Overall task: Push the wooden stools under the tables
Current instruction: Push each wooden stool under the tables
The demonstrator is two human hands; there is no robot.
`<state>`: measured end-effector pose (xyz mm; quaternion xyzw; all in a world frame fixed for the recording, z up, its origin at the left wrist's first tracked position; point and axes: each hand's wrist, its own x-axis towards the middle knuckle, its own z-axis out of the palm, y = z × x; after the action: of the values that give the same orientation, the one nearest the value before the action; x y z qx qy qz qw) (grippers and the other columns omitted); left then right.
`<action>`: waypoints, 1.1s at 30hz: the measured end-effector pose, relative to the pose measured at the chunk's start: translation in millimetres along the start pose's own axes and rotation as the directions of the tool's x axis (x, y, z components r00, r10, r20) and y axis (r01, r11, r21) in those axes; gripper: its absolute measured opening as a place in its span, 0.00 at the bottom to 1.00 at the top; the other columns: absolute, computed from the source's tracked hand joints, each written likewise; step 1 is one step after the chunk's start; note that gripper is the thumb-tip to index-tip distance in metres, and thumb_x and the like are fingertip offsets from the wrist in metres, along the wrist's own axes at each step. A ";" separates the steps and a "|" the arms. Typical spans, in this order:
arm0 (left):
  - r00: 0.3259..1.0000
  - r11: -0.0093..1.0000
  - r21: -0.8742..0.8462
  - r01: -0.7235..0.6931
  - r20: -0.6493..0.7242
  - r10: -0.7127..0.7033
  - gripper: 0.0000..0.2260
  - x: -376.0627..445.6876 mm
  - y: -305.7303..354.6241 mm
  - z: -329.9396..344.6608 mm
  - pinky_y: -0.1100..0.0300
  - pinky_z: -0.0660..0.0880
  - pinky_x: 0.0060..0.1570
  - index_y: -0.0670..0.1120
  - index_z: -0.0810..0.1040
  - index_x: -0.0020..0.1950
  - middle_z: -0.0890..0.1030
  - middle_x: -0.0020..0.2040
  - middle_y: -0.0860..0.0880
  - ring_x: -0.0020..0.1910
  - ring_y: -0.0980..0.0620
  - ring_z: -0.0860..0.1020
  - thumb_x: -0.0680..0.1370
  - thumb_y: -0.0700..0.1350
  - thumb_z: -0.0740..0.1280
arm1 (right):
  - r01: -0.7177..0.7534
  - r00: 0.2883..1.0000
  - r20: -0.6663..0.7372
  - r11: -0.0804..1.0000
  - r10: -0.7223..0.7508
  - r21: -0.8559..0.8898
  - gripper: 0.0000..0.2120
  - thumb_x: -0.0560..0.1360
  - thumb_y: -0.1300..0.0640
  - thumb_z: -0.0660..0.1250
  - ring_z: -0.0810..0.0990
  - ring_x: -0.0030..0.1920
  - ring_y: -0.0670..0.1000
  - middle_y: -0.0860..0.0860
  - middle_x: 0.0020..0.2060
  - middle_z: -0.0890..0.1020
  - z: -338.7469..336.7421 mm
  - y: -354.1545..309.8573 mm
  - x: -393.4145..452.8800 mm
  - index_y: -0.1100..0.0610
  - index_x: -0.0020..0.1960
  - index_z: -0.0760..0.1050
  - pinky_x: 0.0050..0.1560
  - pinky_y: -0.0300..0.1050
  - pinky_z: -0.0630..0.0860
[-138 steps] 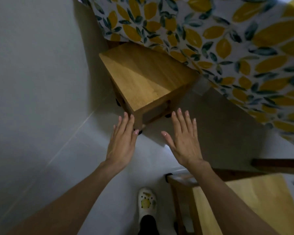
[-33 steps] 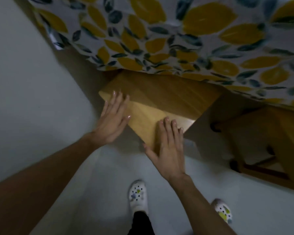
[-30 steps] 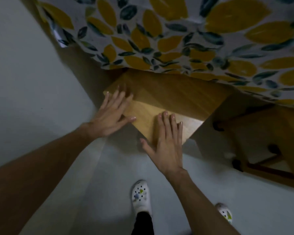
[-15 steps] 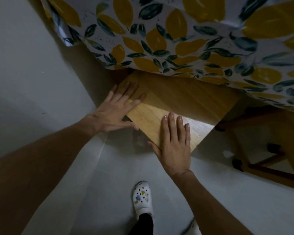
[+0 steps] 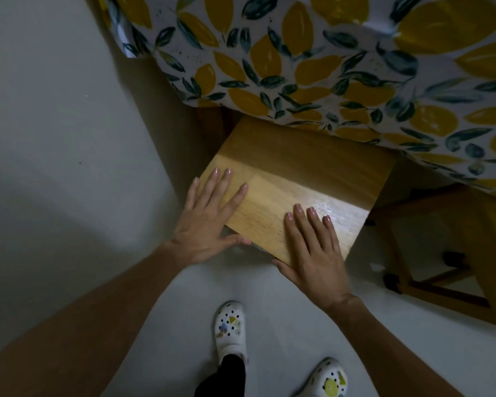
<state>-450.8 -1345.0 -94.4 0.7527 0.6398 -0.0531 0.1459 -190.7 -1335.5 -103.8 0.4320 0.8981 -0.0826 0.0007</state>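
At the bottom of the view, on the pale floor [image 5: 166, 325], stand two white clogs with coloured charms, the left clog [image 5: 230, 328] flat and fully seen, the right clog [image 5: 330, 379] cut by the lower edge. Above them both bare forearms reach forward to a wooden stool [image 5: 295, 179]. The left hand [image 5: 209, 222] lies flat on the near left corner of the seat, fingers straight and spread, thumb running along the near edge; it grips nothing, only presses on the wood. The right hand [image 5: 312, 247] lies flat on the near right part of the seat, fingers straight and close together, thumb down over the front edge, likewise holding nothing. The stool's seat is set at an angle to the view, its near half lit, its far half in shadow beneath the hanging edge of a tablecloth [image 5: 312, 67] printed with yellow lemons and dark green leaves, so the stool stands partly under the table. Just right of it, also in shadow under the cloth, is a second wooden stool [image 5: 430, 270], its legs, crossbars and dark feet showing. To the left a plain grey wall [image 5: 55, 110] meets the floor and runs back beside the table's corner.
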 end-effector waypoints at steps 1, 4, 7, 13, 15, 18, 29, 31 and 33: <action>1.000 0.999 -0.017 0.027 -0.005 -0.027 0.44 -6.5 10.4 3.4 0.37 0.41 0.73 0.53 0.39 0.77 0.37 0.78 0.42 0.76 0.43 0.35 0.70 0.75 0.48 | 0.030 1.000 0.007 1.000 -0.030 0.002 0.40 0.77 0.35 0.58 0.51 0.78 0.59 0.58 0.78 0.55 -1.7 6.6 -5.9 0.59 0.78 0.53 0.76 0.62 0.51; 0.993 0.992 -0.047 0.116 -0.031 -0.118 0.44 -24.8 41.6 13.8 0.36 0.42 0.72 0.52 0.41 0.78 0.40 0.78 0.41 0.77 0.41 0.38 0.70 0.76 0.46 | 0.098 0.994 0.036 0.995 -0.099 0.025 0.41 0.76 0.33 0.59 0.50 0.78 0.58 0.57 0.78 0.55 -7.4 27.0 -20.4 0.58 0.78 0.53 0.76 0.61 0.52; 0.983 0.984 -0.037 0.174 -0.042 -0.176 0.44 -38.8 69.6 21.6 0.36 0.43 0.72 0.49 0.43 0.78 0.43 0.78 0.40 0.77 0.40 0.42 0.71 0.75 0.46 | 0.150 0.987 0.054 0.988 -0.151 0.024 0.41 0.76 0.32 0.58 0.51 0.78 0.57 0.57 0.78 0.55 -13.0 39.9 -30.4 0.58 0.78 0.54 0.76 0.60 0.53; 0.994 0.995 0.017 0.100 -0.044 -0.099 0.45 -33.3 69.3 23.7 0.37 0.48 0.73 0.42 0.49 0.78 0.49 0.78 0.39 0.77 0.39 0.47 0.73 0.74 0.44 | -0.046 0.998 0.049 0.999 0.047 -0.024 0.42 0.74 0.28 0.53 0.49 0.78 0.61 0.60 0.78 0.53 -11.8 27.6 -32.6 0.54 0.78 0.53 0.76 0.60 0.49; 0.994 0.995 0.011 0.100 -0.042 -0.099 0.44 -32.0 66.3 21.8 0.38 0.50 0.73 0.45 0.48 0.78 0.47 0.78 0.39 0.77 0.38 0.45 0.72 0.74 0.45 | -0.045 0.998 0.045 0.999 0.045 0.004 0.42 0.74 0.27 0.53 0.49 0.78 0.61 0.60 0.78 0.53 -11.0 28.4 -29.7 0.53 0.78 0.54 0.76 0.59 0.50; 0.993 0.995 0.018 0.099 -0.061 -0.098 0.42 -29.3 65.3 18.6 0.38 0.50 0.73 0.49 0.46 0.78 0.46 0.78 0.40 0.77 0.38 0.44 0.72 0.74 0.46 | -0.037 0.999 0.028 0.997 0.035 0.061 0.42 0.73 0.27 0.54 0.50 0.78 0.60 0.58 0.78 0.55 -12.2 32.3 -23.6 0.51 0.78 0.55 0.77 0.57 0.48; 0.989 0.993 0.021 0.118 -0.093 -0.116 0.39 16.2 22.6 3.1 0.37 0.46 0.73 0.57 0.44 0.77 0.43 0.79 0.42 0.77 0.39 0.40 0.72 0.74 0.46 | -0.012 1.000 -0.001 0.997 0.012 0.071 0.42 0.72 0.27 0.56 0.56 0.76 0.62 0.60 0.76 0.60 -16.6 43.9 43.9 0.51 0.77 0.58 0.75 0.60 0.54; 0.991 0.993 0.029 0.113 -0.079 -0.110 0.39 26.2 12.0 -1.2 0.38 0.43 0.73 0.57 0.42 0.77 0.41 0.79 0.42 0.76 0.39 0.38 0.71 0.74 0.45 | -0.024 1.000 -0.012 0.998 0.024 0.063 0.42 0.71 0.27 0.56 0.55 0.76 0.62 0.60 0.76 0.60 -16.2 43.5 56.0 0.51 0.77 0.59 0.75 0.60 0.53; 0.995 0.995 0.045 0.088 -0.047 -0.086 0.39 35.6 -0.3 -6.3 0.39 0.40 0.73 0.58 0.39 0.77 0.38 0.78 0.42 0.76 0.40 0.35 0.71 0.75 0.44 | -0.051 0.998 -0.023 0.996 0.053 0.077 0.41 0.71 0.27 0.56 0.55 0.76 0.62 0.60 0.76 0.60 -14.7 39.7 64.1 0.51 0.76 0.60 0.76 0.58 0.50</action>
<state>-445.6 -1309.5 -97.9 0.7283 0.6737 -0.0574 0.1111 -199.0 -1259.3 -99.9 0.4561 0.8826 -0.1115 -0.0249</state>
